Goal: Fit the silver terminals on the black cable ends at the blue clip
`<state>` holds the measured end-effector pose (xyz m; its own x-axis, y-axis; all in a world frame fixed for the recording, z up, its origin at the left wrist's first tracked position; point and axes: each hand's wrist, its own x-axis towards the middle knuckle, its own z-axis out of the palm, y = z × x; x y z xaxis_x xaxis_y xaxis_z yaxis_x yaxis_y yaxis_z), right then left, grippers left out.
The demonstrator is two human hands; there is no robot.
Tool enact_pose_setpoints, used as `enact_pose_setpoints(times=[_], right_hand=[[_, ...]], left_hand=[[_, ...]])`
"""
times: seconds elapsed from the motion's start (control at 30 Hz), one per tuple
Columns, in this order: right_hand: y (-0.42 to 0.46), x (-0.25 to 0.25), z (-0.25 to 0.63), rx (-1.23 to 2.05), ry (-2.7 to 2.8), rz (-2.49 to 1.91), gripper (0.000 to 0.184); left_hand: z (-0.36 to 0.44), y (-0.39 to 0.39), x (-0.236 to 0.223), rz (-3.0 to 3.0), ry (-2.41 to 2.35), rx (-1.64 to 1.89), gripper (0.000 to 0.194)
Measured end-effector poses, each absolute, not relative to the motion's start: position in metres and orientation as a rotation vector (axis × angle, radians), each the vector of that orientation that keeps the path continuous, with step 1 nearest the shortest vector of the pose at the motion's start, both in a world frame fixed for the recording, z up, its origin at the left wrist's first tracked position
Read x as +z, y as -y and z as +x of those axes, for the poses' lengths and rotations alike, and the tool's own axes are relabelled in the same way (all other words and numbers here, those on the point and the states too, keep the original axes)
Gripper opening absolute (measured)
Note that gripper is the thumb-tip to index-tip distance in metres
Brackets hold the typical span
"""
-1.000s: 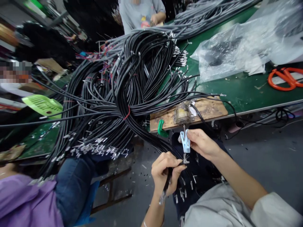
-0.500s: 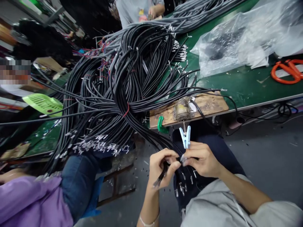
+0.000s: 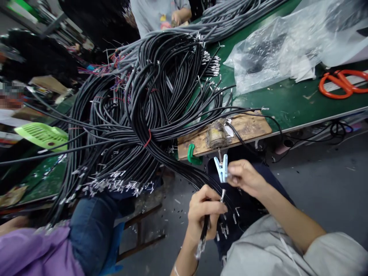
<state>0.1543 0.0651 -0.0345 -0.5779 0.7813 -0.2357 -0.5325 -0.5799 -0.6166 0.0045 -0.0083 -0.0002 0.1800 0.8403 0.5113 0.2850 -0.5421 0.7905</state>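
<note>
My left hand (image 3: 205, 211) is closed around a bundle of black cables (image 3: 203, 234), whose bare silvery ends hang out below the fist. One stripped cable end (image 3: 223, 195) sticks up past its fingers, just under a light-blue clothespin (image 3: 221, 169). The clothespin hangs on the shaft of a small motor (image 3: 217, 134) wrapped in yellowed tape. My right hand (image 3: 247, 178) has its fingers curled together beside the clothespin's right edge; whether they touch it or pinch something small, I cannot make out. More cable ends (image 3: 224, 230) lie over my lap.
The motor sits on a wooden board (image 3: 253, 126) by a green clamp (image 3: 194, 154). Heaped black cables (image 3: 161, 99) cover the green table (image 3: 287, 103). Orange scissors (image 3: 336, 84) and a plastic bag (image 3: 258, 61) lie right. A co-worker in purple (image 3: 43, 249) sits left; another person (image 3: 158, 15) is opposite.
My right hand has left my left hand's fingertips and moved up beside the clothespin. My left hand has turned, and a stripped cable end now points up from it. The view has shifted slightly.
</note>
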Motion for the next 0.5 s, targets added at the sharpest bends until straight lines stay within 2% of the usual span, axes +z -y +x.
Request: enact_pose_setpoints(times=[0.23, 0.5], right_hand=[[-0.082, -0.016, 0.140, 2.101, 0.648, -0.499, 0.042], [-0.077, -0.026, 0.135, 2.204, 0.454, -0.364, 0.037]], left_hand=[[0.029, 0.005, -0.004, 1.822, -1.243, 1.702, 0.011], [0.033, -0.005, -0.001, 1.975, -1.344, 1.549, 0.019]])
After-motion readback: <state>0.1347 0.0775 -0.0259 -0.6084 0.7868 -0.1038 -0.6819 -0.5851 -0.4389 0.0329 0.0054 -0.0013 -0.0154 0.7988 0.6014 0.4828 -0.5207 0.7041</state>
